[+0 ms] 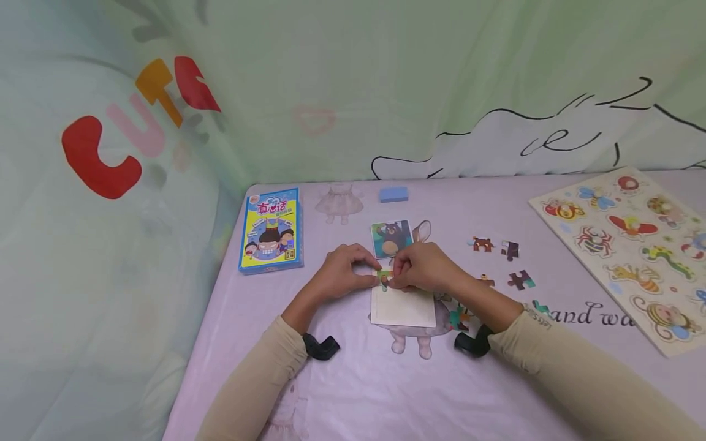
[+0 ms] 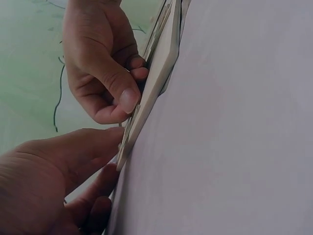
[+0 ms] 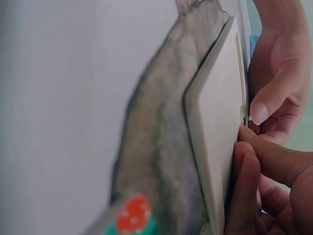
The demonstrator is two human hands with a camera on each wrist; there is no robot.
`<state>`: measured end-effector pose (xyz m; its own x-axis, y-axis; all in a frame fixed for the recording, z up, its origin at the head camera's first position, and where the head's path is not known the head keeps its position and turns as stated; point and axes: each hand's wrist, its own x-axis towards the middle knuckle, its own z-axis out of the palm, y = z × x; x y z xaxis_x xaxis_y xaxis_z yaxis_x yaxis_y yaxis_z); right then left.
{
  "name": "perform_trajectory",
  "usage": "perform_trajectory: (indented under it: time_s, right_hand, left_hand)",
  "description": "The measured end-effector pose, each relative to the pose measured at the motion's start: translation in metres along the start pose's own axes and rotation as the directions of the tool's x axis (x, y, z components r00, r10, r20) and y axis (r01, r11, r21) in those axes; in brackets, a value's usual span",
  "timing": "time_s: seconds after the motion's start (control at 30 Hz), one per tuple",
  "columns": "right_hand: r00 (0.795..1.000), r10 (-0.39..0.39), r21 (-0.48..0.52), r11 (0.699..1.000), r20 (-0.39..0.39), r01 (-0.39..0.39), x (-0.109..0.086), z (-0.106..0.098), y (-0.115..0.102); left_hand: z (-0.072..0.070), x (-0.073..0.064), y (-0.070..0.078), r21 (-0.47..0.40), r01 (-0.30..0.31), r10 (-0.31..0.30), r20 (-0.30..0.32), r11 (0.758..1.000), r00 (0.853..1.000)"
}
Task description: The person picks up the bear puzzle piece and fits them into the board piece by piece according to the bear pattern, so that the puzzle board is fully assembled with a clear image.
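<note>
A pale square puzzle board (image 1: 404, 308) lies between the hands, with green and orange picture pieces in its upper left corner. My right hand (image 1: 421, 266) reaches over the board's top, its thumb and forefinger pinching a small puzzle piece (image 1: 384, 280) against that corner. The fingers partly cover the piece. At the board's left edge, my left hand (image 1: 342, 272) holds the corner between thumb and forefinger. In the left wrist view, the left fingers (image 2: 93, 152) touch the board's edge (image 2: 155, 83). Just beyond the hands lies a bear picture card (image 1: 390, 236).
Several loose puzzle pieces (image 1: 520, 280) lie to the right, some partly under the right forearm. A yellow and blue card box (image 1: 270, 236) stands at left, a small blue block (image 1: 393, 195) at the back. A large wooden insect puzzle (image 1: 629, 245) lies at far right.
</note>
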<state>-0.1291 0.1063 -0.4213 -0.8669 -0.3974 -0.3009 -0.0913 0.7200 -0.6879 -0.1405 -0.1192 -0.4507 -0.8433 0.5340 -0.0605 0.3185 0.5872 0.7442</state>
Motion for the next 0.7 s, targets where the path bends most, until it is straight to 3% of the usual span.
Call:
perform_trajectory:
  time_s: [0.7]
  right_hand:
    - [1.0,-0.021,-0.007,1.0,0.015,0.021,-0.0007,0.0006,0.0025]
  left_hand:
    - [0.0053,0.0012,-0.0006,0.038,0.022,-0.022,-0.013,0.999,1.0]
